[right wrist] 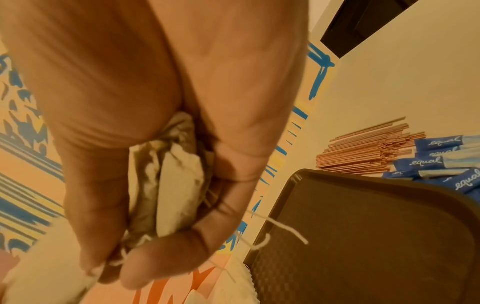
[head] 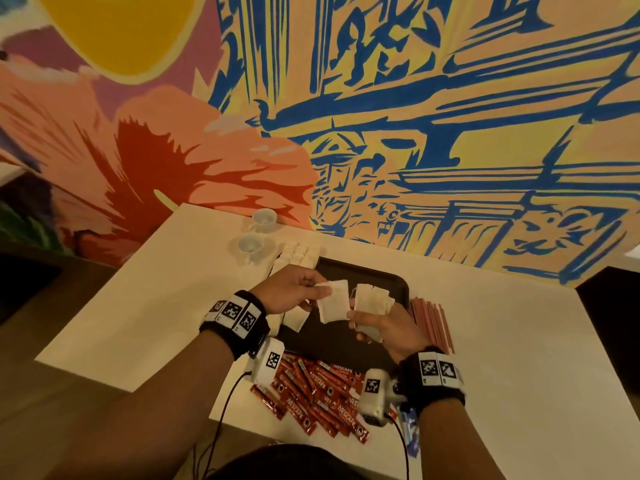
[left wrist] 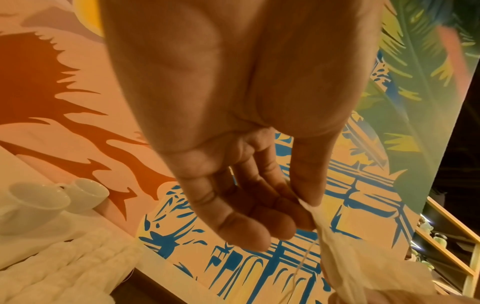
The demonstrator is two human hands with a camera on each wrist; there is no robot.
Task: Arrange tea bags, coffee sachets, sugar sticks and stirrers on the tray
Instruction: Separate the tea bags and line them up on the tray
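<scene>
Paper-thin and limp, the tea bags look near weightless, soft and easily torn, and I judge the loose threads likely to tangle; each is best taken by a flat corner or seam edge, with light pressure only. My left hand (head: 289,289) is raised over the near-left part of the dark tray (head: 398,284), thumb and fingertips pinched together on the corner of a single tea bag (head: 332,301), which hangs free and flat below that pinch. The left-wrist view confirms the thumb pressing the paper against the fingers, the other fingers loosely curled. My right hand (head: 384,327) is curled closed round a bunch of tea bags (head: 372,299), fanned above the fist; the right-wrist view shows them crumpled in the palm with threads trailing out. Both grips are therefore clamped on paper, neither one spread open. More tea bags (head: 298,256) lie in rows on the tabletop (head: 502,341) beyond the tray's far-left corner. Stirrers (head: 431,323) lie stacked just right of the tray, coffee sachets (head: 318,393) are heaped at its near edge, and blue sugar sticks (right wrist: 441,162) lie beside the stirrers. I see nothing resting on the visible part of the tray floor.
</scene>
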